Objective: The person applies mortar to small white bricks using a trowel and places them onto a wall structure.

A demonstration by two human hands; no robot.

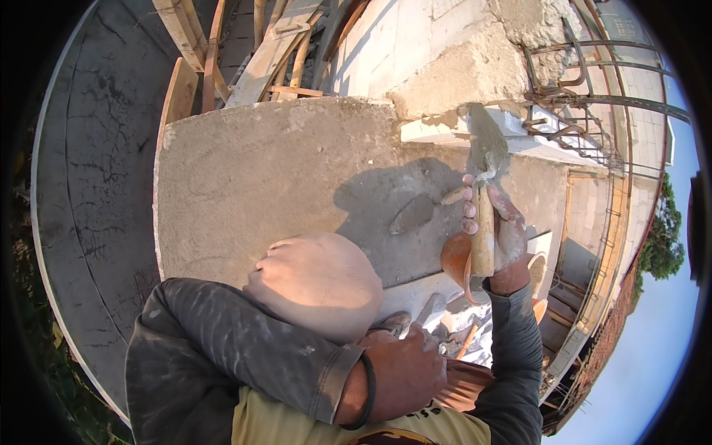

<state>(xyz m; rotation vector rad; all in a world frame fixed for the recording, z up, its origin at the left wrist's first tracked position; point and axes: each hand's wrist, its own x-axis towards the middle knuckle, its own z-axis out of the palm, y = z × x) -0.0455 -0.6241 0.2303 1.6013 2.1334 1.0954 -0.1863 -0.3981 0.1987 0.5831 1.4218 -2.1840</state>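
Observation:
My right hand [508,230], dusted pale, is closed around the wooden handle of a trowel [487,142]. Its mortar-grey blade points away from me and touches the edge of the white block [437,130] at the slab's far side. Close to my chest, my left hand [404,369] has curled fingers; what they hold, if anything, is hidden. Left of my right hand, a grey leaf-shaped piece [412,214] with a pale end lies on the concrete slab [252,178]. Below that hand shows an orange-brown rounded container [456,259], partly hidden.
Bent rebar [571,96] sticks out at the upper right beside a rough mortared wall [475,74]. Timber planks [278,52] lean beyond the slab. A rounded tan thing [326,285] sits beside my left forearm. The dark curved surface [89,163] borders the left.

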